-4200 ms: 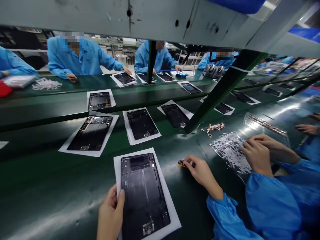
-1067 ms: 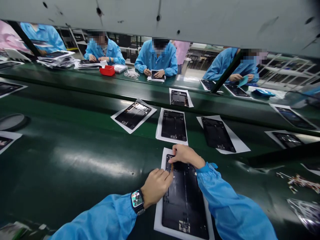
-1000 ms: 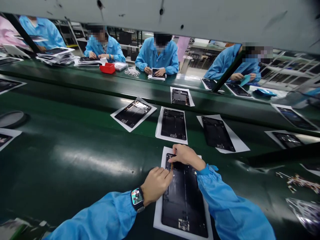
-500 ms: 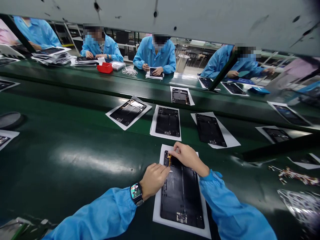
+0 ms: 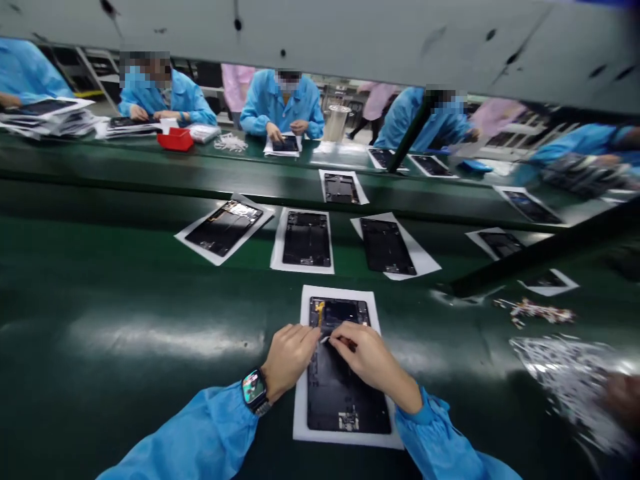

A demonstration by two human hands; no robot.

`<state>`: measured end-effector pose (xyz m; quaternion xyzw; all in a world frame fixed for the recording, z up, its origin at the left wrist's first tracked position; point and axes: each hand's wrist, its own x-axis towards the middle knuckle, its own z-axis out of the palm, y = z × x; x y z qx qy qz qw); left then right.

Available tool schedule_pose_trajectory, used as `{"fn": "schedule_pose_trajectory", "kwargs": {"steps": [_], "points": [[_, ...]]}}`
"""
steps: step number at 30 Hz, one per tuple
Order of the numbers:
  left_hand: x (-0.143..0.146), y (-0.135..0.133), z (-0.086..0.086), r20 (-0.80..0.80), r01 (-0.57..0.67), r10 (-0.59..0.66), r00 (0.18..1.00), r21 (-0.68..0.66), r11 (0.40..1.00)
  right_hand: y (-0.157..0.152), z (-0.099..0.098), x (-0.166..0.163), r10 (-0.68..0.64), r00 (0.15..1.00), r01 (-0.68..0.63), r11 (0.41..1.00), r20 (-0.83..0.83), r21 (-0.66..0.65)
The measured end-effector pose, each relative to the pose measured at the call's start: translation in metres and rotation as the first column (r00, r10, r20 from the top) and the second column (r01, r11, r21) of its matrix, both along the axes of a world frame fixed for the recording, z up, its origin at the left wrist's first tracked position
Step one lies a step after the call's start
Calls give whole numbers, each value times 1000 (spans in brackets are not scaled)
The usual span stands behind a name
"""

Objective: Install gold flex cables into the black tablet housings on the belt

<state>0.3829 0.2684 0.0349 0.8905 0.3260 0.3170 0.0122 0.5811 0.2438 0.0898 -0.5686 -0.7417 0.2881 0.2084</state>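
A black tablet back frame lies on a white sheet on the green belt right before me. An orange flex strip sits at its upper left corner. My left hand, with a smartwatch on the wrist, rests curled on the frame's left edge. My right hand lies over the frame's middle. The fingertips of both hands meet over a small pale sliver, pinched between them; what it is I cannot make out.
Three more black frames on white sheets lie further along the belt. A pile of small parts and a clear film with white slivers lie at right. People in blue coats sit across; a red tray stands there.
Both hands have drawn back from the frame's top left corner to its middle, leaving the orange strip in place there. The fingertips now meet on a small pale sliver. The view has shifted.
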Motion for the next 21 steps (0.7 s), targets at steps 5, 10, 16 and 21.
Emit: {"fn": "schedule_pose_trajectory", "kwargs": {"steps": [5, 10, 16, 21], "points": [[-7, 4, -5, 4, 40, -41, 999, 69, 997, -31, 11, 74, -420, 902, 430, 895, 99, -116], [-6, 7, -1, 8, 89, -91, 996, 122, 988, -78, 17, 182, -884, 272, 932, 341, 379, 126], [-8, 7, 6, 17, 133, -135, 991, 92, 987, -104, -9, 212, -905, 16, 973, 112, 424, 201], [-13, 6, 7, 28, 153, -154, 988, 48, 987, -88, -23, 181, -909, 253, 930, 323, 331, 176]]}}
